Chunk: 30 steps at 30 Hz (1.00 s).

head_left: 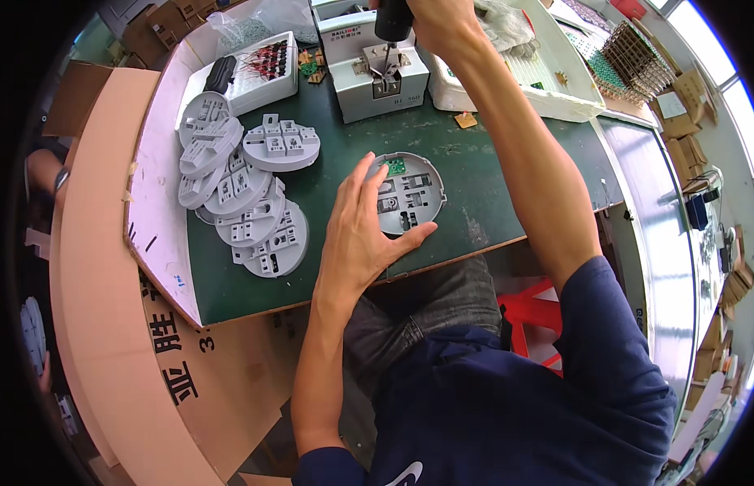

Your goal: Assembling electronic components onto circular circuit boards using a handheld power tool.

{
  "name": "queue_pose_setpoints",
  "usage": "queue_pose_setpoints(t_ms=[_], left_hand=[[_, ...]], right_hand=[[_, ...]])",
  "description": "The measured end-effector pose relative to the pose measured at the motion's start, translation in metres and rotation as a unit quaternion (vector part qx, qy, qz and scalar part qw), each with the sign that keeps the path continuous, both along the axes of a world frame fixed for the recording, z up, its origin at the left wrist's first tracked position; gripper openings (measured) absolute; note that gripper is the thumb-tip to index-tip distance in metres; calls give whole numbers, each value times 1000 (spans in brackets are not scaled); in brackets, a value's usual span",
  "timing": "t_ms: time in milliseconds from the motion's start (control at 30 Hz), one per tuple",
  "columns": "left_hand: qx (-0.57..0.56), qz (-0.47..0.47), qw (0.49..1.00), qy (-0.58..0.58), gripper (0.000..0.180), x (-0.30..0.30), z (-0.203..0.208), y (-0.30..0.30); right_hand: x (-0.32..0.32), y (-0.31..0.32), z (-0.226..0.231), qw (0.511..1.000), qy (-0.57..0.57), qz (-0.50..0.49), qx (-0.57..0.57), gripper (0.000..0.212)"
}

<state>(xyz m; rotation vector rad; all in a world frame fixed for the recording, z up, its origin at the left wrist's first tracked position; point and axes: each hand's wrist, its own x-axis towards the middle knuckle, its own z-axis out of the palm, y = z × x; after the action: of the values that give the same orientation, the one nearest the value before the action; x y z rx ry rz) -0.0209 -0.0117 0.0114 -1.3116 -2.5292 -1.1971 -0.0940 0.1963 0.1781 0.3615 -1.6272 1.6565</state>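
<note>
A round grey plastic housing (429, 194) lies hollow side up on the green bench, with a small green circuit board (395, 166) at its upper left. My left hand (356, 227) holds this housing by its left side, fingers at the upper left rim and thumb along the lower rim. At the top edge my right hand (443, 24) grips a black electric screwdriver (393, 23), partly cut off by the frame. Its bit points down into the metal pick-up slot of a grey screw feeder (352, 93). Whether a screw is on the tip is too small to tell.
Several grey round housings (281, 146) are piled on the left. Behind them a white foam tray (267, 77) holds red-and-black wires. A white foam box (547, 101) with a glove stands at the right back. Cardboard (101, 243) flanks the bench's left; another person's arm (44, 170) shows beyond.
</note>
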Motion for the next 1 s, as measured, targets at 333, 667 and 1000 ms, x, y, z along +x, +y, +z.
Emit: queue_pose_setpoints(t_ms=[333,667,1000], left_hand=[[-6,6,1000,3,94,3,3,2],[-4,5,1000,17,95,2,1,1],[-10,10,1000,19,95,2,0,2]], right_hand=[[0,-4,-11,994,-62,-66,56,23],[68,-32,-44,993,-104,47,-16,39],[72,-38,-47,992,-109,56,-29,20]])
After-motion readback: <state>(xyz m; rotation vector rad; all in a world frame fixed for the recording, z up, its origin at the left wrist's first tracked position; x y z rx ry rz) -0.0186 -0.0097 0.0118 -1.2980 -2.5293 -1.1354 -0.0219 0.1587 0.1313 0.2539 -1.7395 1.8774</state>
